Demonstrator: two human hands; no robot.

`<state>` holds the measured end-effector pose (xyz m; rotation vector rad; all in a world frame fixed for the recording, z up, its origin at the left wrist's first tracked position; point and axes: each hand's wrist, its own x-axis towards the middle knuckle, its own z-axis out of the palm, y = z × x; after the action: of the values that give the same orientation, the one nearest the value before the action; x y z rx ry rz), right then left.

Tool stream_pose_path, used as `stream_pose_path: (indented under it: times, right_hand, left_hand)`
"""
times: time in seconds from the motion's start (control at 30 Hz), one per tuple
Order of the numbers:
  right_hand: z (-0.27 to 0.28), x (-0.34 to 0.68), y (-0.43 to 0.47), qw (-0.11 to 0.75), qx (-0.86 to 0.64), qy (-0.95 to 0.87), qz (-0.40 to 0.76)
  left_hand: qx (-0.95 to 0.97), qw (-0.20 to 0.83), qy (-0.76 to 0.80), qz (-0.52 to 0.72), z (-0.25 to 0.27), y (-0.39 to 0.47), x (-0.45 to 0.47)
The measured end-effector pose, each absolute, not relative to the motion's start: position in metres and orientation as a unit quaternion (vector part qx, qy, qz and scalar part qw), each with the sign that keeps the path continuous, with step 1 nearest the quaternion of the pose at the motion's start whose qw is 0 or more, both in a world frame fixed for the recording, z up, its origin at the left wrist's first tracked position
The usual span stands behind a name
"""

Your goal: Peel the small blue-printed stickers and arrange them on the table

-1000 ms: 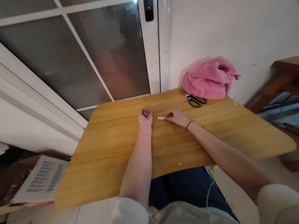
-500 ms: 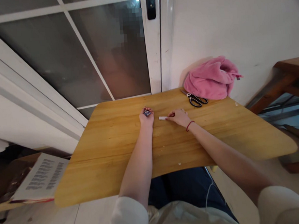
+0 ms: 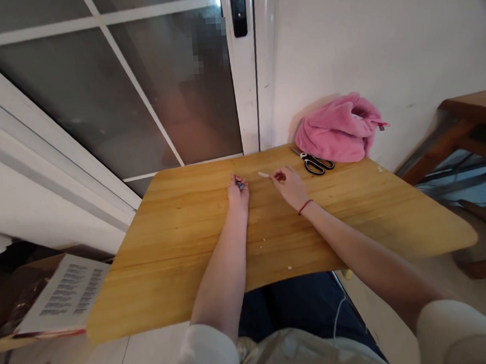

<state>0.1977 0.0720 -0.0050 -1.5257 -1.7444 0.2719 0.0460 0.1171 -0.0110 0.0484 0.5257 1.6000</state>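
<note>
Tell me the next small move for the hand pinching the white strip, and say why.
Probably ease the right hand a little toward the left hand. The right fingertips pinch the white strip by one end, its free end points to the left hand's side, and a gap separates it from the small dark item held there.

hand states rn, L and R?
Left hand: fingers curled, holding a small dark item, too small to identify.
Right hand: closed in a pinch on one end of a small white strip.
</note>
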Motion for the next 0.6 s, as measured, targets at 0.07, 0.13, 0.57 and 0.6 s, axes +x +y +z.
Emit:
stream_pose_path:
  times: [0.07,0.13,0.57,0.6]
  right_hand:
    - [-0.001,0.198,0.069,0.442,-0.545,-0.712,0.044]
    - [0.000,0.196,0.066,0.463,-0.485,-0.741,-0.029]
    - [-0.002,0.190,0.060,0.358,-0.436,-0.823,-0.064]
    - [-0.003,0.190,0.060,0.360,-0.430,-0.826,-0.057]
  left_hand:
    - [0.026,0.676,0.232,0.698,-0.009,0.114,0.053]
    - [0.035,0.697,0.232,0.678,-0.007,0.109,0.062]
    - [0.084,0.712,0.264,0.645,-0.004,0.092,0.091]
    - [0.085,0.712,0.268,0.643,-0.004,0.094,0.088]
